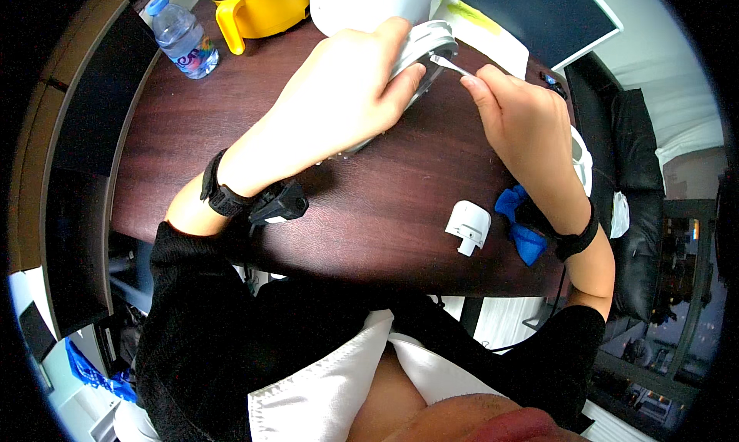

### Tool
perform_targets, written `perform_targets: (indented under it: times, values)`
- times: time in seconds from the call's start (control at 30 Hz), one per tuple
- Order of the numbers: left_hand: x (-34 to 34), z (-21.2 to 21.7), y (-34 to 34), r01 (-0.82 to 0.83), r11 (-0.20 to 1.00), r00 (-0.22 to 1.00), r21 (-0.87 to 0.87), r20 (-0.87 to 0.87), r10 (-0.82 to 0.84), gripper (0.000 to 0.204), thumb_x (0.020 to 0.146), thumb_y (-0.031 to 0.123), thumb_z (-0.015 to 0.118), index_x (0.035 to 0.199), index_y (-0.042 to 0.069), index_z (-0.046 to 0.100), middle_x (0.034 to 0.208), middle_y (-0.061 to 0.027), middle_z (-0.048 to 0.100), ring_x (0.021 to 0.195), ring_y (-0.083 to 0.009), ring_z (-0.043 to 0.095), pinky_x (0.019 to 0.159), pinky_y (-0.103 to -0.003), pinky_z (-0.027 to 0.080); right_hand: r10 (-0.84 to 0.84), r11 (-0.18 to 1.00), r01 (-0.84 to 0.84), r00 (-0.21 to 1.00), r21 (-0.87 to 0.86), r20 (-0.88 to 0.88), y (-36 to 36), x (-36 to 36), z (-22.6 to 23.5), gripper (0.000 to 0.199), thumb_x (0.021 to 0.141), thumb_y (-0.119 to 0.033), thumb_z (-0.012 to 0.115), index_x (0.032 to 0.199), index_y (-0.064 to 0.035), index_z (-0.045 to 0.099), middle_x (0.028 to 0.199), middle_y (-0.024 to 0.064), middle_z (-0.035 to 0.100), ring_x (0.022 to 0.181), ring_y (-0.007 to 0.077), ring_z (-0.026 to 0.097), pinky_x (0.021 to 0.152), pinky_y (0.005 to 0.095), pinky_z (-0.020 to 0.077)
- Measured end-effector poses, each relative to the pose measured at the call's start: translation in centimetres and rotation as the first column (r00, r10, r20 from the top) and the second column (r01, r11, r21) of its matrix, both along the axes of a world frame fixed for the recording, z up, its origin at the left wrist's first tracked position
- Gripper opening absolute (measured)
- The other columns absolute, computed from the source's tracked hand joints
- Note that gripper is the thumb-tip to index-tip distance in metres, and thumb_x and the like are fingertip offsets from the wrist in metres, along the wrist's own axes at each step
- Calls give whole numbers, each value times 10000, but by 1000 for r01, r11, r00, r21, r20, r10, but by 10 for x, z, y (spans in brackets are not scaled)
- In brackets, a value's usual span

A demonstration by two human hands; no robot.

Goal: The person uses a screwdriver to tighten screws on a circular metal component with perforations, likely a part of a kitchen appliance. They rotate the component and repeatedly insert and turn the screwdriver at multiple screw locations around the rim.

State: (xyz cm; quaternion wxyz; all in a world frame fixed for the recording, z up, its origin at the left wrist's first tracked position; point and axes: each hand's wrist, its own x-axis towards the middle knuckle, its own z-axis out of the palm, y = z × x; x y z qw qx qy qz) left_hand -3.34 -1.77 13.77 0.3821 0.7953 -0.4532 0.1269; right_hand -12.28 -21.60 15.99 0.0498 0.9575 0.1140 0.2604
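A round, pale grey plastic part (433, 34) with a stepped rim is tilted up over the table, gripped by my left hand (339, 88). My fingers and palm cover much of it; its lower edge shows beneath the hand. Between the thumb and fingers of my right hand (523, 111) is a slim, light-coloured tool (454, 67) with a flat tip. That tip reaches to the open side of the round part; whether it touches I cannot tell. A few small crumbs or drops lie on the table below my left hand.
On the dark wood table (369, 219) lie a small white plastic piece (468, 222) and blue fabric (526, 242). Along the back stand a water bottle (185, 41), a yellow handled container (269, 15), a white tub (362, 3) and a white sheet (500, 38). A white rim (583, 161) shows behind my right wrist.
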Motion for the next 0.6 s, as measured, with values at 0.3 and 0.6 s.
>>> perform_targets:
  times: [0.3,0.6]
  values:
    - [-5,-8,-3,-25,998,988,-51,150,33,300,861,160,631,1047,-20,480,621,-226,567,597,-408,597,517,-457,442,-3,1000,3,999,13,-40,6,-2,3,306,929,-293,564,708,-82,546,550,125,571,498,308,598,446,385,477]
    - [-9,-8,-2,9,996,992,-86,124,2,256,857,137,631,990,-7,465,588,-213,537,580,-401,579,515,-461,430,736,39,770,409,637,-539,-16,10,9,426,993,-411,463,741,-75,540,471,-72,339,365,65,308,360,239,259]
